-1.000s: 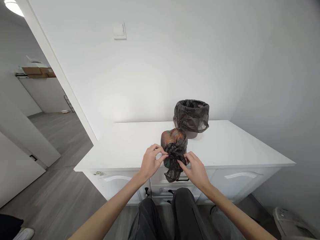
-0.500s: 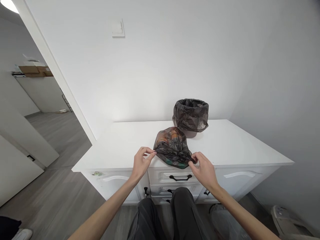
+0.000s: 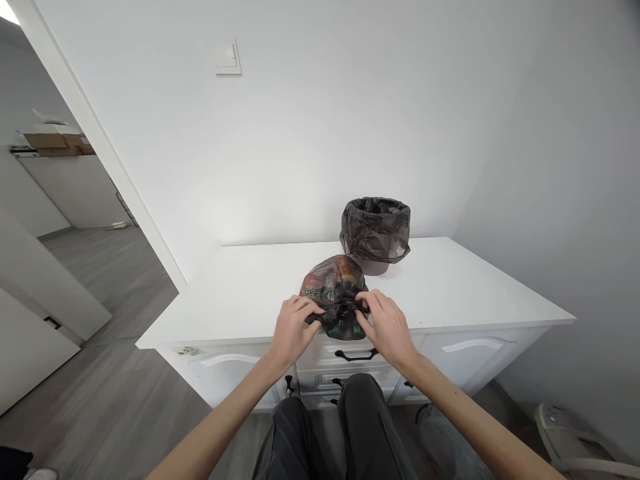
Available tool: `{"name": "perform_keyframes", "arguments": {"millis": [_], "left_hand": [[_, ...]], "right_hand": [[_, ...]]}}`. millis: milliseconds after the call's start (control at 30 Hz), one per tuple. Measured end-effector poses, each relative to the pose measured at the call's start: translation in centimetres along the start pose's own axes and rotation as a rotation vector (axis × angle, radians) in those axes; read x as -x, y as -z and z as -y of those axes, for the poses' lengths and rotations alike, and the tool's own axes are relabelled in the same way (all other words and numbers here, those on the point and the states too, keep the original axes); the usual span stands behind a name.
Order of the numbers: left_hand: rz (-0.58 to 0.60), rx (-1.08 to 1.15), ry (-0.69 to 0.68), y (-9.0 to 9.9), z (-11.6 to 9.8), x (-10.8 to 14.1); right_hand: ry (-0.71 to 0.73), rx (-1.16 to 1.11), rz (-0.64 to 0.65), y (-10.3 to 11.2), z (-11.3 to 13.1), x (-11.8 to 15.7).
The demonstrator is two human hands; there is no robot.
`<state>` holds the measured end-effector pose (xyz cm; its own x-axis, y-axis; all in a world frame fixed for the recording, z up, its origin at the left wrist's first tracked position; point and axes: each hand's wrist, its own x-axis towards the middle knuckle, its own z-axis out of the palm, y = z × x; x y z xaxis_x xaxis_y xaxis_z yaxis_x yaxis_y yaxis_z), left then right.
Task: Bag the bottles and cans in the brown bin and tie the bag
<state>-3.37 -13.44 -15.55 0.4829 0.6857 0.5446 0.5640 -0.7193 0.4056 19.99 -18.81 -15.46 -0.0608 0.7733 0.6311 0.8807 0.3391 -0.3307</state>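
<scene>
A filled black plastic bag [image 3: 333, 277] rests at the front edge of the white cabinet top. Orange, red and green contents show through its thin film, but I cannot make out what they are. My left hand [image 3: 295, 328] pinches the bag's gathered plastic on the left side. On the right, my right hand [image 3: 387, 327] grips the twisted plastic between thumb and fingers. The two hands are close together over the bunched middle of the bag. Behind the bag stands a small bin [image 3: 376, 230] with a black liner folded over its rim.
The white cabinet [image 3: 250, 320] has drawers and doors with black handles [image 3: 356, 355]. A wall switch [image 3: 229, 60] is above. To the left is a doorway with cardboard boxes [image 3: 55, 141] beyond. A pale plastic object [image 3: 570, 433] stands on the floor at right.
My hands have moved inward from the bag's outer ends, drawing its stretched plastic together in the middle. The view has shifted slightly.
</scene>
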Motion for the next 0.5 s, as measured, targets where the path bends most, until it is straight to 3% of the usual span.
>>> {"name": "perform_keyframes", "arguments": {"millis": [100,200,300,400,500], "left_hand": [[-0.055,0.071,0.061,0.4,1.6,1.0],[-0.127,0.153,0.133,1.4,2.5,2.7],[-0.095,0.202,0.117,2.7,2.2,4.5],[0.034,0.186,0.04,3.8,0.7,5.3],[0.076,0.185,0.062,4.5,-1.4,4.6]], "right_hand": [[-0.119,-0.058,-0.047,0.9,-0.3,0.1],[-0.326,-0.136,-0.118,1.4,-1.4,0.9],[-0.484,-0.25,-0.149,1.1,-2.5,2.0],[-0.49,-0.316,-0.11,0.5,-2.6,2.5],[-0.365,-0.275,-0.111,0.3,-1.6,2.2]]}}
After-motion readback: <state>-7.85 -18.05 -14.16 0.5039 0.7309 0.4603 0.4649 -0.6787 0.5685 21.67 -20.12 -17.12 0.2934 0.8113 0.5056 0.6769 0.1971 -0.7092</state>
